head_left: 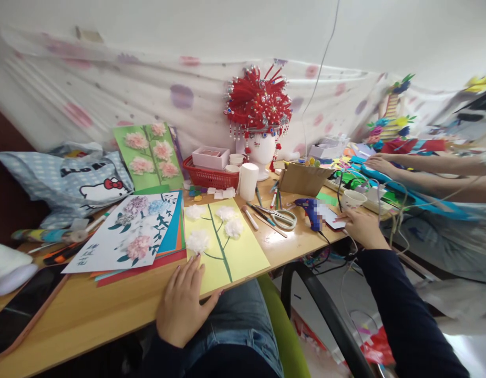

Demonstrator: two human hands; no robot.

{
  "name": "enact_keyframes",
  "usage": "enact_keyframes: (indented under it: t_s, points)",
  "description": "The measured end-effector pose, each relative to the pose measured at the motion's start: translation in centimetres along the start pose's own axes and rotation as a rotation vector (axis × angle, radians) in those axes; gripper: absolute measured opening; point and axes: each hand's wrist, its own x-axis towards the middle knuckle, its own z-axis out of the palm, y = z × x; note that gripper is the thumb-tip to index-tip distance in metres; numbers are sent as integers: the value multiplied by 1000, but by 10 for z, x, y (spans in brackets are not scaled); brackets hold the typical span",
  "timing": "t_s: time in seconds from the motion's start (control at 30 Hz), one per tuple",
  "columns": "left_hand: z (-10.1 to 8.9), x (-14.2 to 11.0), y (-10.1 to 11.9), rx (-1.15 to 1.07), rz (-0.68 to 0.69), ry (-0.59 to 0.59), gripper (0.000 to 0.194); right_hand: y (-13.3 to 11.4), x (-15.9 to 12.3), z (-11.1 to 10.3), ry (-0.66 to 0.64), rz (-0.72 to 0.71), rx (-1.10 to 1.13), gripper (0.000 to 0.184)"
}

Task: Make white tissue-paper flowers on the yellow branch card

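My left hand (184, 294) lies flat with its fingers spread, at the lower left edge of a yellow sheet (246, 254). That sheet bears a green stem and several fluffy white flowers (197, 240). Over to the right, my right hand (363, 228) has its fingers bent together at the near corner of a flat, phone-like thing (332, 216) with a pale face and dark edge. Part of it is blurred, and my fingers hide its corner. Beside it lies a blue glue gun (311, 212). A paper cup (353, 199) stands just behind my right hand.
Scissors (284, 218), pens and a brush lie mid-table. A white cylinder (248, 181), a red basket (209, 176) and a mannequin head with red headdress (260, 105) stand behind. Flower prints (132, 226) lie left. Cables trail at right, near another person's arms (432, 170).
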Motion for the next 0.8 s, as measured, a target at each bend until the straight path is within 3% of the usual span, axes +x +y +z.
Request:
enact_keyframes:
  t_s: [0.43, 0.8]
  points:
    - [2, -1, -1, 13, 20, 6, 51, 3, 7, 4, -149, 78, 25, 40]
    - [7, -4, -2, 6, -2, 36, 48, 1, 16, -2, -130, -10, -32, 26]
